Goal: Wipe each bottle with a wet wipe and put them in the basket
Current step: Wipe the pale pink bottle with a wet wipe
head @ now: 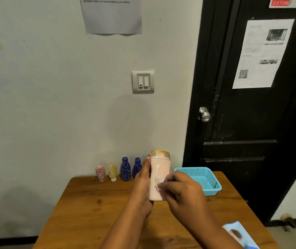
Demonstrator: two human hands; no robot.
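Observation:
My left hand (141,178) grips a pale pink bottle with a yellow cap (159,168), held upright above the wooden table (93,209). My right hand (181,189) presses a white wet wipe (158,184) against the bottle's lower front, fingers curled over it. Along the wall stand a pink striped bottle (100,173), a yellow one (112,172) and two dark blue ones (125,168) (137,166); my left hand partly hides the right blue one. An empty blue mesh basket (210,177) sits on the table to the right.
A wet wipe packet (240,234) lies at the table's near right corner. A black door with a metal knob (204,114) stands right of the table. The wall carries a light switch (143,82) and a paper notice.

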